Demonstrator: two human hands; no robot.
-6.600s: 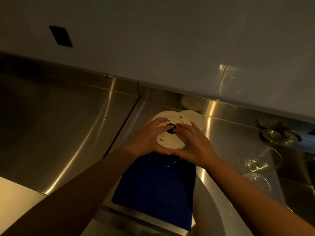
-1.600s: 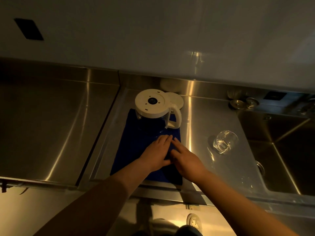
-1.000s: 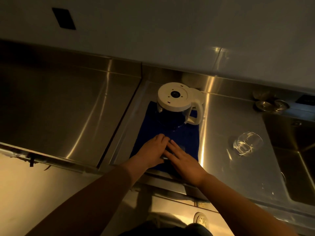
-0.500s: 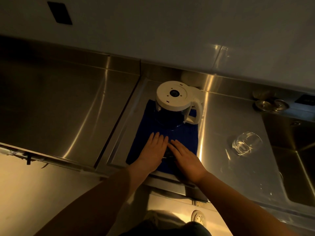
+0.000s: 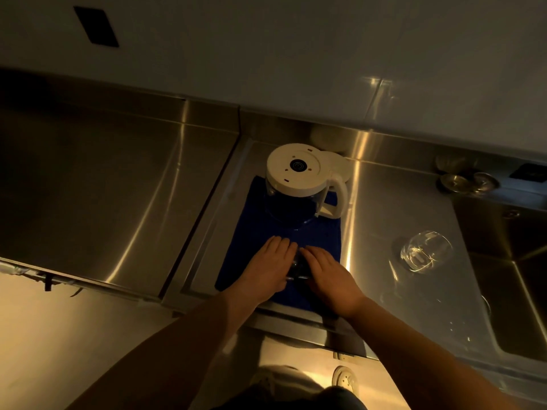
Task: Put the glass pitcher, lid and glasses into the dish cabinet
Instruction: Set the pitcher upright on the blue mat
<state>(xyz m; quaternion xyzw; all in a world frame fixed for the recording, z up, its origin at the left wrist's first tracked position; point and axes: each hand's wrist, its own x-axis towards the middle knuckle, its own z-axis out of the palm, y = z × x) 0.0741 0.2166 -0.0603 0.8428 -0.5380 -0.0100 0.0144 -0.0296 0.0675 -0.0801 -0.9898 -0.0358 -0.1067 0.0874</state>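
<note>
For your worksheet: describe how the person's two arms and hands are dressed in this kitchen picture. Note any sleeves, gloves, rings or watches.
Both forearms are bare up to the frame edge; no sleeve shows. The left hand and right hand wear no gloves. No ring, watch or bracelet shows on fingers or wrists, though the dim light could hide something small.

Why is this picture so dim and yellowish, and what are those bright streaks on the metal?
Head view: the light is low and warm, so the blue mat looks nearly black; the streaks are glare off the steel counter; the clear glass shows only by its highlights; wide-angle bending curves the counter edges.
</note>
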